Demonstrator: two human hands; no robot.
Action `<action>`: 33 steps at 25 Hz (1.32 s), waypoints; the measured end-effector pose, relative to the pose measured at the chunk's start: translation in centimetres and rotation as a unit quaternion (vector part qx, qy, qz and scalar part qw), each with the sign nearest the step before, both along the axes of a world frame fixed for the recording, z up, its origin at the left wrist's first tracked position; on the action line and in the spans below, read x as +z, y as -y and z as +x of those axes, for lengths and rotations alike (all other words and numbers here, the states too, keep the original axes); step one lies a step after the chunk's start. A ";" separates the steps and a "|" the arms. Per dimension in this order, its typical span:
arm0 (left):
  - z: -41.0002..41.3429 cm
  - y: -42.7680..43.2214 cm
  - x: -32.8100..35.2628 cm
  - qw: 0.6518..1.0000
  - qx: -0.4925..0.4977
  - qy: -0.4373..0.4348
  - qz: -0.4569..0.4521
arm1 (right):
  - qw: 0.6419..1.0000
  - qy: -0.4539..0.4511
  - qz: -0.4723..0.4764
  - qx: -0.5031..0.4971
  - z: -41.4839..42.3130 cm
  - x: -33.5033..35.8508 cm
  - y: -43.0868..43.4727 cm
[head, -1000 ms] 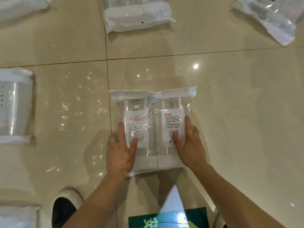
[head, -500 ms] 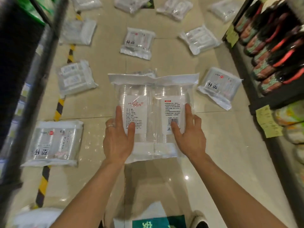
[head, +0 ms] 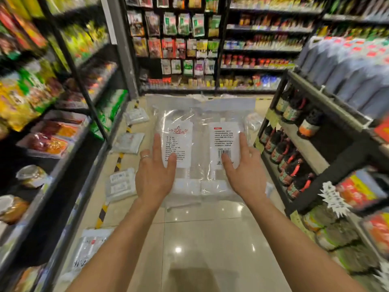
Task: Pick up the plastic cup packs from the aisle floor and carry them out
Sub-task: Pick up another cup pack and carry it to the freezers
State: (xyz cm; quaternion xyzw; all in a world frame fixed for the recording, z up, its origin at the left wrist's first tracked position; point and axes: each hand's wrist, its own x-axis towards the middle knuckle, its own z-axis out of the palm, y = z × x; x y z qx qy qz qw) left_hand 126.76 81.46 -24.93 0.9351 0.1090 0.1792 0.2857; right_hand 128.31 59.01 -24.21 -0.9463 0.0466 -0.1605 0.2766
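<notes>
The cup pack [head: 201, 144] is held clear of the floor [head: 206, 239], out in front of the person in the middle of the aisle, with its labelled face toward the camera. The left hand [head: 154, 178] and right hand [head: 245, 175] clamp its lower half from either side. The thumbs press on the front and the fingers [head: 156, 144] reach up the edges, while the rest are hidden, probably behind it. Gripping both sides likely keeps the floppy bag flat and level for carrying. More packs [head: 130, 143] lie on the floor beside the left shelf [head: 69, 148], not yet collected.
</notes>
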 end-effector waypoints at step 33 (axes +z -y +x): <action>-10.9 21.9 31.5 0.877 -0.452 0.154 -0.057 | 0.876 0.119 -0.060 -0.463 -29.5 30.4 14.4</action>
